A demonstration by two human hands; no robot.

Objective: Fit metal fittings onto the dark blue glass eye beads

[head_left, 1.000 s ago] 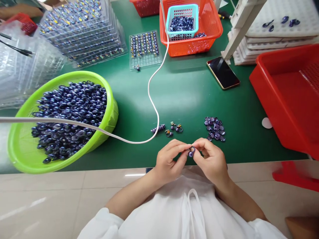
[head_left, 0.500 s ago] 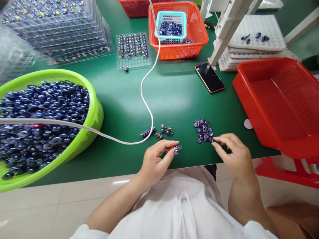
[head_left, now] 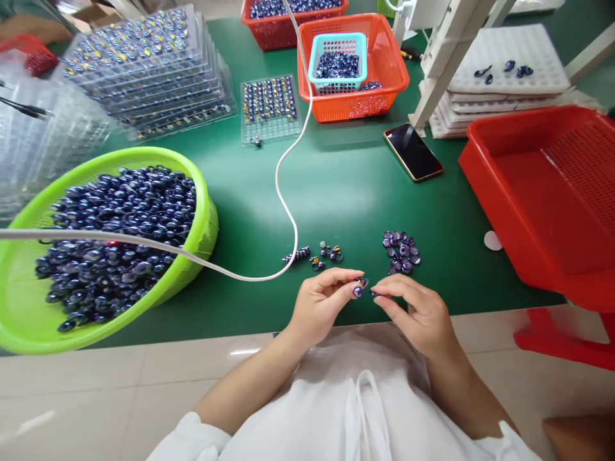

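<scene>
My left hand (head_left: pixel 319 304) pinches a small ring-shaped piece (head_left: pixel 358 291), shiny dark blue-purple with a touch of gold, between thumb and fingertips. Close to its right, my right hand (head_left: pixel 419 315) grips a small dark disc-like piece (head_left: pixel 374 293) at the fingertips, partly hidden. The two pieces are a short gap apart, above the front edge of the green table. Behind the right hand lies a loose pile of dark purple disc pieces (head_left: pixel 401 251). Beyond the left hand are several ring pieces with coloured trim (head_left: pixel 331 253) and a short row of dark pieces (head_left: pixel 296 255).
A lime-green basket (head_left: pixel 209 221) full of dark rings stands at the left, crossed by a white cable (head_left: pixel 278 179). Farther back are stacked clear trays (head_left: pixel 158 96), an orange basket (head_left: pixel 398 64) and a phone (head_left: pixel 413 152). A red bin (head_left: pixel 485 192) stands at the right.
My right hand has moved left from the disc pile to beside my left hand, bringing a small disc piece. My left hand still holds the ring piece. The view has shifted slightly.
</scene>
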